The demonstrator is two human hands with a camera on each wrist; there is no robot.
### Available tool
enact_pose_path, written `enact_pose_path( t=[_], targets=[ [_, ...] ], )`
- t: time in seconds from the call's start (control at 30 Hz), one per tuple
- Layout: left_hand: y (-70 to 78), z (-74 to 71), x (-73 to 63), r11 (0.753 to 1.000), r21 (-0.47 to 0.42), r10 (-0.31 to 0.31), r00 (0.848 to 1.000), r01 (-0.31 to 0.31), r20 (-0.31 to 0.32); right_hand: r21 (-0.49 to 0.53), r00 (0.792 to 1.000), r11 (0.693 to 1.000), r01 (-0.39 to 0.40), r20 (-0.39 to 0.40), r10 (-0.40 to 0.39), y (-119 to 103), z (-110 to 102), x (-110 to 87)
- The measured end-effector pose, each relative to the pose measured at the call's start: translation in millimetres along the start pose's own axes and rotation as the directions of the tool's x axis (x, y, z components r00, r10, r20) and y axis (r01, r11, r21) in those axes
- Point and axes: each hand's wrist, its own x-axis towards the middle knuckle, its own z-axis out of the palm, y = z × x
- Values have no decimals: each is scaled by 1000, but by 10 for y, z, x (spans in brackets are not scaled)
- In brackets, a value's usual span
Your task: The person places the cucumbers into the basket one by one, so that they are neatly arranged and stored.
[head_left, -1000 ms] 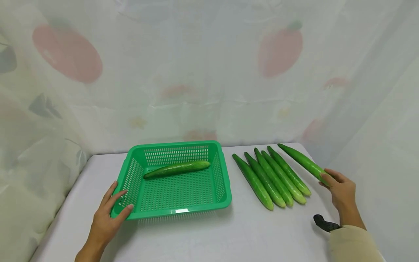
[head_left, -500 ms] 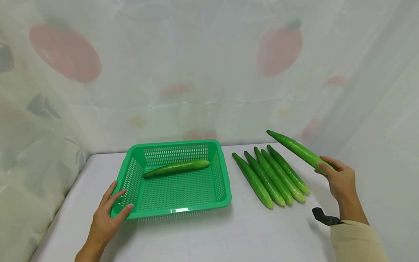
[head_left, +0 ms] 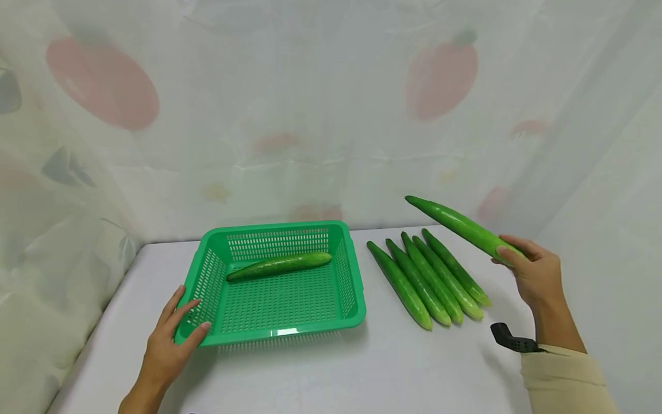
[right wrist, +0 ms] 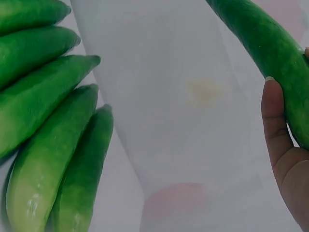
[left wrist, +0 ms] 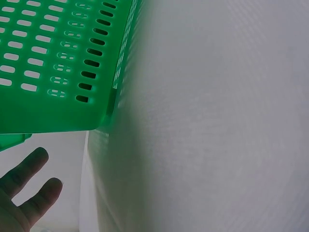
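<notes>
My right hand (head_left: pixel 540 276) grips a long green cucumber (head_left: pixel 460 223) by its paler end. The dark tip points up and to the left, raised over the table in the head view. In the right wrist view the thumb (right wrist: pixel 275 116) lies along the cucumber's side. My left hand (head_left: pixel 168 345) rests at the near left corner of a green plastic basket (head_left: pixel 289 332), fingers spread and fairly straight, thumb and one finger over the rim. Two of its fingers (left wrist: pixel 29 166) show outside the basket wall in the left wrist view. One cucumber (head_left: pixel 279 266) lies inside the basket.
Several cucumbers (head_left: pixel 400 284) lie side by side on the white table (head_left: pixel 320 379), between basket and right hand. Printed white sheeting (head_left: pixel 331 115) hangs behind the table and along both sides. A black strap piece (head_left: pixel 509 338) juts from the right wrist.
My right hand has lifted the cucumber off the table, moving it up and slightly left. The left hand, the basket and the row of cucumbers have stayed put.
</notes>
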Motion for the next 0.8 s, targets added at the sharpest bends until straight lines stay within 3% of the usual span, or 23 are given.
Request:
enact_pose_path(
  t=[0.37,0.8],
  targets=[
    [5,-1,-4,1000,2,3,1000,-3,-1,-13,996,998,55,75,-54,-62,236,15],
    [12,1,0,1000,12,12,1000,-12,-7,-24,979,997,72,191,-66,-155,490,35]
  ],
)
